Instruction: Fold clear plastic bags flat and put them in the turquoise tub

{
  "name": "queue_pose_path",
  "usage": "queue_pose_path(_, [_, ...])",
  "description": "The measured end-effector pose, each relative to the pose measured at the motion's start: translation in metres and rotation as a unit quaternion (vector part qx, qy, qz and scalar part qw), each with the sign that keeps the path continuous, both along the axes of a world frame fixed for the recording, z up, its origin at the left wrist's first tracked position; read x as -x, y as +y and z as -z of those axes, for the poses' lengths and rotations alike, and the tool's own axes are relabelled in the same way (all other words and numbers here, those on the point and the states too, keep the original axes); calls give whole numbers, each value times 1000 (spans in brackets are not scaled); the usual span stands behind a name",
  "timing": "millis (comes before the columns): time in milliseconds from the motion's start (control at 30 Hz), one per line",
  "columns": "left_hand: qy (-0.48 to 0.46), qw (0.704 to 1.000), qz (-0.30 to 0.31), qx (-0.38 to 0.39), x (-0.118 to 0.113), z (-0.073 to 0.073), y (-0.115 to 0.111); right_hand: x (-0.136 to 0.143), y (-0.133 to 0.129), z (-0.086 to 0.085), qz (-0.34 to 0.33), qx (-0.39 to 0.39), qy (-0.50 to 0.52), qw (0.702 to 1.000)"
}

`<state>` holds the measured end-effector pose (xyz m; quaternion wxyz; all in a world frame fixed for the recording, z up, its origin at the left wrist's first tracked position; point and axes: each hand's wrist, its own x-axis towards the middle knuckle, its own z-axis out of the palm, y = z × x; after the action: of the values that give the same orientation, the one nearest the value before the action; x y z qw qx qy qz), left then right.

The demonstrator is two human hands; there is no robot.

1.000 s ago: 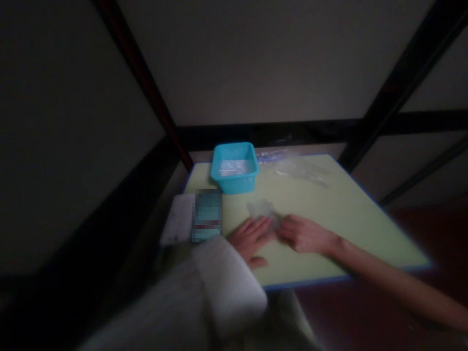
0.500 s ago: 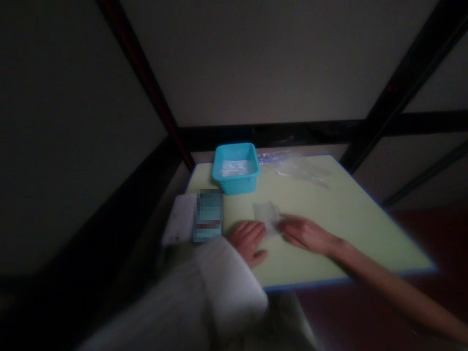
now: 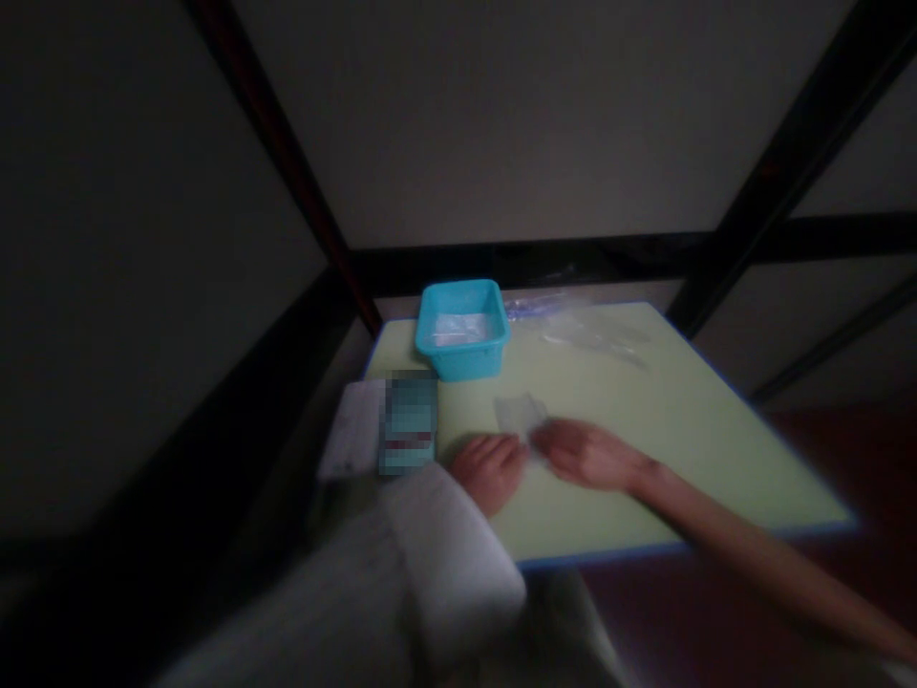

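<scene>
A small clear plastic bag (image 3: 519,412), faint and see-through, lies on the yellow-green tabletop between my hands. My left hand (image 3: 490,472) rests at its lower left edge, fingers closed together at the plastic and thumb tucked out of sight. From the right, my right hand (image 3: 586,453) reaches in with bent fingers closed on the bag's right side. The fingertips of both hands almost meet, and they cover the bag's near part. Whether anything is inside the bag I cannot make out.
Behind my hands stands a turquoise plastic basket (image 3: 467,361) holding flat, whitish packets (image 3: 459,329). Larger clear plastic bags (image 3: 591,334) lie at the back right. Left of my hands are a blurred-out phone-like object (image 3: 408,425) and a white box-like item (image 3: 352,430). The table (image 3: 716,449) has a blue edge.
My right hand has slid left along the bag, closer to my left hand. My left thumb, spread out before, is now drawn in under the hand.
</scene>
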<state>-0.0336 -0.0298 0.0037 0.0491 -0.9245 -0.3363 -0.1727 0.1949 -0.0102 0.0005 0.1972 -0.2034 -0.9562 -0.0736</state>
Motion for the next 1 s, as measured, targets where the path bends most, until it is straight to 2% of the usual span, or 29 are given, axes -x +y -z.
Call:
queue_pose_path(133, [-14,1000,-1,5,1,-2,-1,3,7,6,-12,-34,-15,999])
queue_pose_path(233, [-14,1000,1,18,2,-3,-1,3,9,6,-16,-26,-24,999])
queue_pose_path(300, [-20,999,15,43,3,-3,-1,2,9,3,-1,12,-24,1000])
queue_pose_path(367, [-55,994,12,96,3,-3,0,1,9,-3,29,85,-18,996])
queue_pose_path(467, [-170,965,-54,194,3,-1,6,1,13,-12,81,239,37,967])
queue_pose_path(567, [-233,938,-107,234,2,4,19,4,23,-16,112,328,108,932])
queue_pose_path(800, [-296,894,-175,285,-3,16,55,16,53,-7,151,401,201,881])
queue_pose_path(1000, [-330,868,-202,312,-7,13,61,21,60,-1,212,398,245,858])
